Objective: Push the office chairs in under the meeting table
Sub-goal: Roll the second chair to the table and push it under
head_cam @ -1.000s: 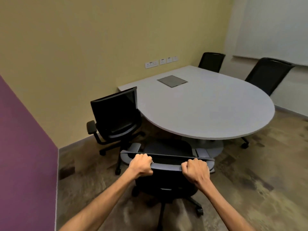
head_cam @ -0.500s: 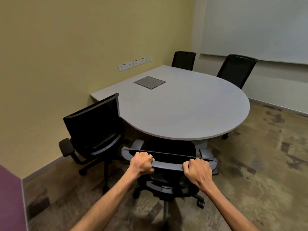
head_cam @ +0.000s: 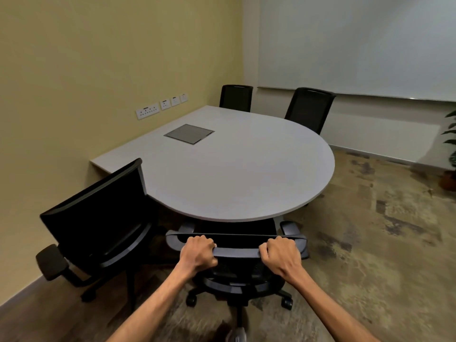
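Observation:
A grey meeting table [head_cam: 246, 174] with a rounded near end fills the middle of the view. Directly in front of me stands a black office chair [head_cam: 237, 275], its seat partly under the table's near edge. My left hand [head_cam: 198, 253] and my right hand [head_cam: 281, 255] both grip the top rail of its backrest. A second black chair [head_cam: 98, 225] stands at the left, angled, its back beside the table's edge. Two more black chairs, one [head_cam: 236, 98] at the far end and one [head_cam: 308, 108] at the far right, sit close against the table.
A yellow wall with power sockets [head_cam: 161, 106] runs along the left. A whiteboard [head_cam: 357, 45] covers the far wall. A potted plant [head_cam: 450, 154] stands at the right edge. Patterned carpet [head_cam: 370, 243] lies open on the right.
The chair I hold has rolled further toward the table, its seat now partly beneath the edge. The view has swung right, bringing the whiteboard and the plant into sight.

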Available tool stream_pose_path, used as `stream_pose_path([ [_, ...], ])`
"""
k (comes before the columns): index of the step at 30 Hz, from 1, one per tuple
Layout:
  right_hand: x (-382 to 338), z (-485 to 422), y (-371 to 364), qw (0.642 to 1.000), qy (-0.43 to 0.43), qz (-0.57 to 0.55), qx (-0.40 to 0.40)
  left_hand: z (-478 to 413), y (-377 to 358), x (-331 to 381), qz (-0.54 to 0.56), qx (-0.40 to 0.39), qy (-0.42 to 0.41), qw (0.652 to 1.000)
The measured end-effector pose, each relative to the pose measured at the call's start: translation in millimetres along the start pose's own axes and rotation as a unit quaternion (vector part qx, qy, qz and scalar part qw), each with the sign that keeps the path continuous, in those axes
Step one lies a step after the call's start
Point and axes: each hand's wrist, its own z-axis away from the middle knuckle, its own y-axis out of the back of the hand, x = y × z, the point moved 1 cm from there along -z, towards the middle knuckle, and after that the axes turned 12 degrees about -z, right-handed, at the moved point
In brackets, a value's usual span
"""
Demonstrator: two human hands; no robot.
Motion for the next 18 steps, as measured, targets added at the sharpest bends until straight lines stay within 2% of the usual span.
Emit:
stream_pose_path([
  [12,30.2,-42.6,-14.7,0.998,-0.009,-0.003,-0.064,-51.1,6.7,2.2,0.039,-0.016,-0.010,0.999],
  [18,60.8,-67.5,-18.0,0.998,-0.016,-0.012,-0.057,-83.5,13.2,15.3,0.050,-0.049,-0.024,0.997],
])
